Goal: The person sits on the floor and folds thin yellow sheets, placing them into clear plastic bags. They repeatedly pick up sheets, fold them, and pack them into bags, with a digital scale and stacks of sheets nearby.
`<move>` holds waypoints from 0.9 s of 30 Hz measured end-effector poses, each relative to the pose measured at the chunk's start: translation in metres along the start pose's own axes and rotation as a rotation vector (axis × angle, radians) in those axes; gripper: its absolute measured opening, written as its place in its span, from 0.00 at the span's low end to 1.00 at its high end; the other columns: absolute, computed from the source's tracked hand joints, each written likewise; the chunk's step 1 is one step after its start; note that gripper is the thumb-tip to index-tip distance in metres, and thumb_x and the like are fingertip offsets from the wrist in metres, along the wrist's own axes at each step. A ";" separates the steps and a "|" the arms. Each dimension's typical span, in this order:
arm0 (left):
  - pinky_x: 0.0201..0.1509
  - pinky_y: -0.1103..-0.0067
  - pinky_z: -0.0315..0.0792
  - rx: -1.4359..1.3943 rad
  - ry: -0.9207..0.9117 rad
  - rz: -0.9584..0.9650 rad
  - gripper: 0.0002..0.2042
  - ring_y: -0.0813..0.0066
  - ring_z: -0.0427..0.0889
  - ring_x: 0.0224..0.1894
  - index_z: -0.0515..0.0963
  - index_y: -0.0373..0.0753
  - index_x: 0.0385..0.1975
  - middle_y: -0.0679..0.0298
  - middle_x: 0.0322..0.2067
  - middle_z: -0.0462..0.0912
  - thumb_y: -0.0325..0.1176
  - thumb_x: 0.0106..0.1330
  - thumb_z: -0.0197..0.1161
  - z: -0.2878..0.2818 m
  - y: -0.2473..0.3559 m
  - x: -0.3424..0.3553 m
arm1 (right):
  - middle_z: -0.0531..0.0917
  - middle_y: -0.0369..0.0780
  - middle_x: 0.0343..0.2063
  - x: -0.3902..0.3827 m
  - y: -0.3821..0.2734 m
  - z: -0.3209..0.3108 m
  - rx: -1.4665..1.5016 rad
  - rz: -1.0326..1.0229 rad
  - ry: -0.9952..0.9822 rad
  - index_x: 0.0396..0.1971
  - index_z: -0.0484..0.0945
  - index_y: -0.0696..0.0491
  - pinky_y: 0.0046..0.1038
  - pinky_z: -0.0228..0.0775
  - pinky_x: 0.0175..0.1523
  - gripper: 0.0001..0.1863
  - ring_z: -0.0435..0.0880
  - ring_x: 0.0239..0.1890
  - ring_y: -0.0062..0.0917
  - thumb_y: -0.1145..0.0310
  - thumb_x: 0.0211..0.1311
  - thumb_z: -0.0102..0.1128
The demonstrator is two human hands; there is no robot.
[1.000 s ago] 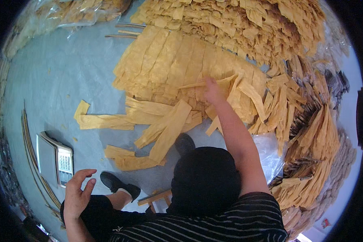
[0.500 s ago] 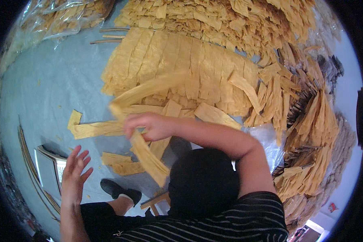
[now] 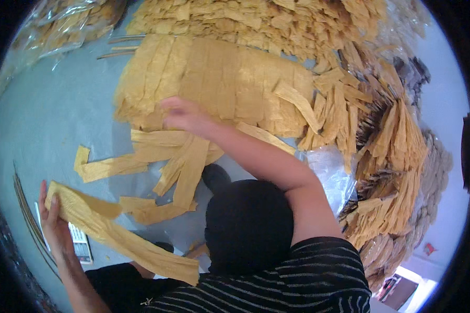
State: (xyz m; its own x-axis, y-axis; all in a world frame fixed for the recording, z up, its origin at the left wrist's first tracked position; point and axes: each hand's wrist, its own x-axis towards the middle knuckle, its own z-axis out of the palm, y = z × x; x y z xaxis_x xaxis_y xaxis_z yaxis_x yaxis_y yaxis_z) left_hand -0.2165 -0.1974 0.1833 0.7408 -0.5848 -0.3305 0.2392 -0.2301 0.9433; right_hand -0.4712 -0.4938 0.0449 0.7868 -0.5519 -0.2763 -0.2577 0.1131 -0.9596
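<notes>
At the lower left, my left hand (image 3: 56, 229) grips one end of a long, soft-looking yellow-tan strip (image 3: 122, 232), thumb pressed over it. The strip is folded near the hand, and its other end trails toward my lap. My right hand (image 3: 183, 115) is over the front edge of a broad flat layer of side-by-side strips (image 3: 219, 78). Motion blurs its fingers, so whether they pinch anything is unclear. Just in front of it, loose strips (image 3: 185, 167) lie crossed over one another on the grey-blue floor.
A large heap of yellow-tan pieces (image 3: 256, 23) rises behind the flat layer. Bundled strips (image 3: 391, 146) and clear plastic (image 3: 329, 172) stand on the right. Thin sticks (image 3: 28, 214) lie far left, beside a pale flat object (image 3: 81, 242). A plastic bag of pieces (image 3: 68, 26) sits at the back left.
The strip that hung from my right hand is now in my left hand, at the lower left. My right hand has moved away, up to the flat layer. The view has shifted slightly.
</notes>
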 end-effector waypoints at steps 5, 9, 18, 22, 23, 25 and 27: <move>0.65 0.73 0.59 -0.093 0.051 0.189 0.27 0.70 0.66 0.60 0.57 0.36 0.64 0.56 0.57 0.68 0.32 0.66 0.55 -0.051 0.007 0.003 | 0.58 0.49 0.64 -0.098 0.135 -0.124 -1.016 0.531 0.441 0.63 0.55 0.54 0.37 0.56 0.65 0.50 0.58 0.65 0.40 0.49 0.41 0.69; 0.64 0.74 0.59 0.060 0.135 0.283 0.24 0.71 0.67 0.60 0.62 0.35 0.62 0.57 0.57 0.69 0.32 0.67 0.55 -0.067 0.015 0.001 | 0.61 0.48 0.62 -0.158 0.177 -0.115 -1.376 0.551 0.326 0.59 0.62 0.49 0.40 0.60 0.62 0.39 0.62 0.62 0.40 0.57 0.45 0.67; 0.55 0.79 0.69 0.780 0.034 0.381 0.14 0.77 0.75 0.50 0.75 0.38 0.50 0.61 0.46 0.79 0.23 0.64 0.56 -0.002 0.016 -0.035 | 0.79 0.48 0.36 -0.142 0.183 -0.089 -0.755 -0.018 0.513 0.50 0.70 0.53 0.33 0.71 0.46 0.23 0.79 0.44 0.38 0.68 0.53 0.61; 0.53 0.81 0.68 0.753 0.036 0.270 0.12 0.78 0.75 0.48 0.75 0.34 0.48 0.64 0.45 0.78 0.23 0.65 0.56 0.002 0.019 -0.041 | 0.78 0.42 0.44 -0.094 0.083 -0.065 0.030 -0.158 0.496 0.54 0.67 0.54 0.27 0.70 0.47 0.25 0.77 0.46 0.28 0.66 0.57 0.61; 0.51 0.82 0.69 0.782 0.025 0.263 0.11 0.79 0.75 0.46 0.75 0.35 0.47 0.66 0.44 0.78 0.24 0.65 0.56 0.001 0.018 -0.042 | 0.78 0.40 0.46 -0.086 0.064 -0.058 0.247 -0.194 0.434 0.54 0.66 0.54 0.26 0.70 0.47 0.25 0.77 0.47 0.26 0.65 0.58 0.61; 0.46 0.83 0.68 0.660 -0.049 0.238 0.09 0.81 0.74 0.41 0.76 0.36 0.44 0.69 0.39 0.78 0.27 0.66 0.56 -0.002 0.009 -0.040 | 0.75 0.38 0.49 -0.075 0.030 -0.039 0.476 -0.139 0.348 0.57 0.63 0.54 0.27 0.69 0.50 0.27 0.75 0.48 0.24 0.65 0.60 0.60; 0.44 0.83 0.68 0.596 -0.207 0.096 0.07 0.83 0.73 0.38 0.75 0.37 0.39 0.70 0.33 0.77 0.30 0.65 0.57 0.024 0.023 -0.051 | 0.74 0.38 0.51 -0.064 0.034 -0.028 0.537 -0.046 0.237 0.60 0.59 0.53 0.28 0.69 0.52 0.29 0.74 0.49 0.23 0.64 0.61 0.58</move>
State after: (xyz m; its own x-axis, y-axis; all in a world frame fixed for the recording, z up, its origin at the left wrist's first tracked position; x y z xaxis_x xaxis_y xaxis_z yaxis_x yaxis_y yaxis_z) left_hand -0.2637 -0.1912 0.2209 0.5905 -0.7489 -0.3008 -0.2566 -0.5276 0.8098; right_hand -0.5459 -0.4774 0.0310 0.6279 -0.7287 -0.2732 0.1428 0.4530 -0.8800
